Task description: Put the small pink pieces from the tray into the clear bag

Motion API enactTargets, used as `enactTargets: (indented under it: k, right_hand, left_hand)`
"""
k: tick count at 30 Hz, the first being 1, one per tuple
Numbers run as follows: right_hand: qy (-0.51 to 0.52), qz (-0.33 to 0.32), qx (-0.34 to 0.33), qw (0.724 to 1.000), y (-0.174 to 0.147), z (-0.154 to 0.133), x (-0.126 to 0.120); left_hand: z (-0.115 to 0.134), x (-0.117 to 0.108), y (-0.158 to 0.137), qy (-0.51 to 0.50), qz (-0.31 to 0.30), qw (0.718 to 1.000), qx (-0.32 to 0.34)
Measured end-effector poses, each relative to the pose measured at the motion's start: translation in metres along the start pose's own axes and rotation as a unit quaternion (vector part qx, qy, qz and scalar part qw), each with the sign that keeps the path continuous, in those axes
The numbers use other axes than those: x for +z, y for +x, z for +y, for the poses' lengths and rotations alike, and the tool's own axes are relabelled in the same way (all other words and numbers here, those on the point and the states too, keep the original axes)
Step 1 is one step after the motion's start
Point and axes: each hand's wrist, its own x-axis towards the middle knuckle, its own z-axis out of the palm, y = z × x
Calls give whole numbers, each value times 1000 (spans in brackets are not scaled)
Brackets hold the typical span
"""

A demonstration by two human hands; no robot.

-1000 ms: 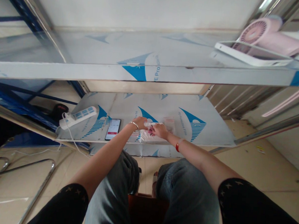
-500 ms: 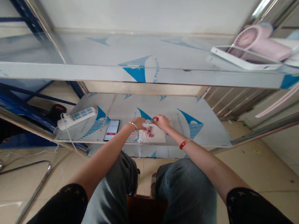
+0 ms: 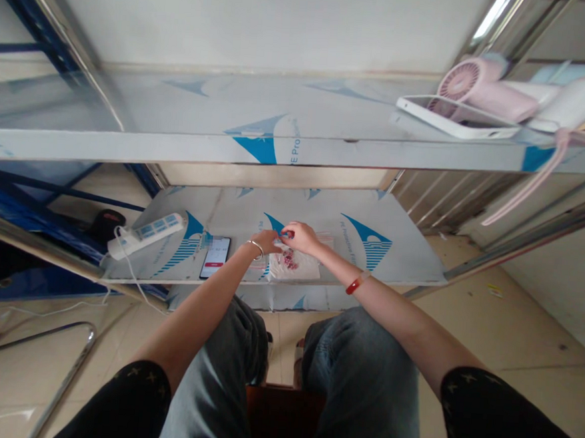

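On my feed the clear bag with red bits (image 3: 294, 264) lies on the lower shelf (image 3: 410, 257) beside the right hand (image 3: 302, 238) and left hand (image 3: 265, 242) — both bent, any grip too small to tell — the left forearm (image 3: 203, 316) standing between it and the phone (image 3: 214, 260), power strip (image 3: 146, 235) farther left, upper shelf (image 3: 177, 144) higher up.

Red-speckled bag (image 3: 295, 266), grey shelf (image 3: 412, 261) (blue, part-striped prints (image 3: 371, 244)), pink fan (image 3: 506, 102)

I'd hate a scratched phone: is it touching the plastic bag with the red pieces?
Apart: the head view shows shelf surface between the phone and the bag.
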Motion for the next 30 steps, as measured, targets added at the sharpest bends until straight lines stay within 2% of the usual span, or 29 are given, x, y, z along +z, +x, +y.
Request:
enactTargets:
  k: [5,13,20,25,30]
  right_hand:
    - [57,21,72,996,1,2,-7]
    - [123,-111,95,982,-19,8,-8]
    - [148,-64,118,980,-17,2,5]
    - [146,-97,132,976,-14,10,3]
    - [187,-119,136,966,-18,23,0]
  left_hand:
    - [0,-4,-2,-1,0,1000,-27]
    - [6,-17,-10,0,33,998,-60]
    - [15,-21,-9,-56,48,994,-78]
    - [11,-13,-5,-66,48,995,-59]
    - [5,-7,-2,-136,79,987,23]
